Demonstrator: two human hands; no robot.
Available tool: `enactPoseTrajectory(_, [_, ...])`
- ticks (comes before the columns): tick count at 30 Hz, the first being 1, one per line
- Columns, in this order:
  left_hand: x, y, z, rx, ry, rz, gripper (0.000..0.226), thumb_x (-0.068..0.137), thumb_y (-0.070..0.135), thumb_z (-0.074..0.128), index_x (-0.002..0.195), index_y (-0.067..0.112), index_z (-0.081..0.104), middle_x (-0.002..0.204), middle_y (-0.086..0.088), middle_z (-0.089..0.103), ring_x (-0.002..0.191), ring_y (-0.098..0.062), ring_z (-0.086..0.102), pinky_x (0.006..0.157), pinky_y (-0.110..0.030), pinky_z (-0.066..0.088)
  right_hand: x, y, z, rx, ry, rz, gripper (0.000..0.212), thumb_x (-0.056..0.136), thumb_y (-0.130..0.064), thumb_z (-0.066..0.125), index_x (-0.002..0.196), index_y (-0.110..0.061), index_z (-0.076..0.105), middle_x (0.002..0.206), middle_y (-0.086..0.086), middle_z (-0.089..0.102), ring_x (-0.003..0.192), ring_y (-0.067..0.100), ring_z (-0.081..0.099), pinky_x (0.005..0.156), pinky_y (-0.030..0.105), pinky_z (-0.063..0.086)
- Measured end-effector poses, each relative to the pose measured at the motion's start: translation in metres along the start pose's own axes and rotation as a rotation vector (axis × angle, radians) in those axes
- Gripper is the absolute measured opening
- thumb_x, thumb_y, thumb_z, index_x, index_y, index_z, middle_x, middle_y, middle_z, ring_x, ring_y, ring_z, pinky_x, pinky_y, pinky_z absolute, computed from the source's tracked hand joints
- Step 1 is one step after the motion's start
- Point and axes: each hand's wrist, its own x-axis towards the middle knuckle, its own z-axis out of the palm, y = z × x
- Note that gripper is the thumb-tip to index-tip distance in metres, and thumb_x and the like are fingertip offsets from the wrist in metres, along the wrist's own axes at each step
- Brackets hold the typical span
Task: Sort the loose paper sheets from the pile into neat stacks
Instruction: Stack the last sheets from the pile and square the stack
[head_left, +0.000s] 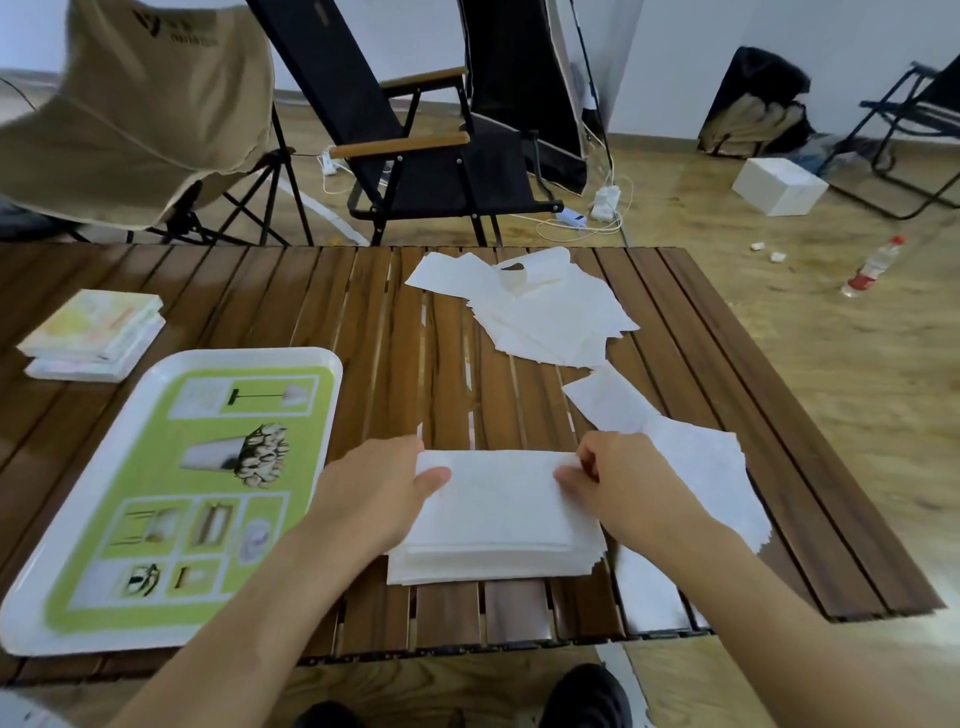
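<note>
White paper stack (498, 519) squared at near edge, loose pile (540, 312) fanned at far side, more sheets (696, 467) just right

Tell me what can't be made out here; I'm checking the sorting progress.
Head view only:
- Sheet count in the stack: edges too fine, both hands cover its sides.
- Markings on the loose pile: washed out.
- Sheets under the right hand: hidden by forearm.
- Left hand grip: fingers hidden beneath.

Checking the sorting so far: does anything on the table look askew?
Yes. The far pile is fanned out unevenly, one sheet curled up. Sheets beside the right hand lie skewed. The stack under both hands is fairly square.
</note>
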Motion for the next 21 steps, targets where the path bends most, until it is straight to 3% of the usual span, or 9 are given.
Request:
enactPoseTrajectory(2, [0.002,0.001,-0.001,0.042,0.019,-0.003,0.046,0.102,0.058,0.044,0.118,0.017,0.058,0.085,0.004,0.055,0.082,-0.021,0.054,0.067,-0.034,0.04,0.003,0.003,-0.01,-0.199,0.084,0.013,0.012,0.101,-0.025,0.055,0.092,-0.02,0.059,0.091,0.001,0.066,0.078,0.018,0.06,0.067,0.026,0.045])
enactPoseTrajectory(4, [0.002,0.001,-0.002,0.072,0.019,-0.015,0.045,0.101,0.06,0.045,0.114,0.018,0.058,0.083,0.005,0.05,0.083,-0.021,0.056,0.067,-0.034,0.04,0.01,0.012,-0.019,-0.338,0.201,-0.035,0.013,0.099,-0.027,0.055,0.106,-0.024,0.065,0.115,-0.001,0.066,0.103,0.021,0.058,0.083,0.031,0.048])
enactPoseTrajectory(6, [0.001,0.002,-0.002,0.09,0.024,-0.014,0.043,0.1,0.06,0.045,0.111,0.02,0.056,0.083,0.005,0.051,0.087,-0.022,0.06,0.067,-0.034,0.04,0.019,0.021,-0.021,-0.345,0.153,-0.082,0.02,0.099,-0.04,0.056,0.11,-0.032,0.071,0.145,-0.001,0.051,0.134,0.025,0.042,0.109,0.039,0.038])
enactPoseTrajectory(8, [0.0,0.003,-0.002,0.098,0.024,-0.012,0.041,0.101,0.059,0.044,0.111,0.021,0.055,0.084,0.006,0.053,0.085,-0.021,0.058,0.067,-0.034,0.04,0.025,0.025,-0.016,-0.34,0.06,-0.117,0.027,0.099,-0.048,0.054,0.113,-0.035,0.073,0.16,0.002,0.035,0.151,0.029,0.022,0.122,0.045,0.02])
enactPoseTrajectory(10, [0.001,0.003,-0.003,0.103,0.022,-0.012,0.04,0.102,0.059,0.043,0.112,0.022,0.055,0.087,0.005,0.057,0.084,-0.02,0.058,0.067,-0.034,0.041,0.032,0.031,-0.007,-0.358,0.075,-0.134,0.034,0.1,-0.05,0.051,0.117,-0.031,0.073,0.154,0.005,0.044,0.15,0.031,0.026,0.124,0.046,0.016])
enactPoseTrajectory(12, [0.001,0.003,-0.004,0.116,0.022,-0.007,0.04,0.102,0.059,0.042,0.112,0.022,0.055,0.089,0.005,0.059,0.086,-0.02,0.06,0.067,-0.034,0.042,0.039,0.037,-0.003,-0.35,0.116,-0.123,0.036,0.102,-0.047,0.049,0.106,-0.022,0.075,0.124,0.003,0.064,0.132,0.024,0.049,0.122,0.044,0.025])
enactPoseTrajectory(16, [0.0,0.003,-0.006,0.123,0.051,-0.008,0.039,0.102,0.058,0.041,0.112,0.022,0.054,0.085,0.007,0.056,0.083,-0.019,0.058,0.065,-0.034,0.041,0.044,0.038,-0.007,-0.288,0.175,-0.094,0.025,0.104,-0.036,0.049,0.086,-0.022,0.06,0.101,-0.001,0.066,0.104,0.016,0.061,0.125,0.044,0.023])
enactPoseTrajectory(19, [-0.001,0.007,-0.009,0.054,0.175,-0.002,0.035,0.103,0.055,0.042,0.109,0.023,0.052,0.082,0.011,0.055,0.078,-0.014,0.056,0.062,-0.031,0.041,0.035,0.033,-0.019,-0.005,0.389,-0.142,0.017,0.098,-0.028,0.065,0.107,-0.018,0.076,0.109,0.0,0.074,0.103,0.015,0.066,0.117,0.035,0.036])
enactPoseTrajectory(21, [-0.001,0.01,-0.013,-0.07,0.305,0.022,0.032,0.101,0.056,0.045,0.108,0.025,0.053,0.09,0.012,0.057,0.082,-0.011,0.058,0.066,-0.03,0.046,0.022,0.021,-0.034,0.318,0.482,-0.133,0.014,0.093,-0.024,0.073,0.107,-0.023,0.075,0.106,-0.007,0.075,0.096,0.009,0.068,0.096,0.024,0.052])
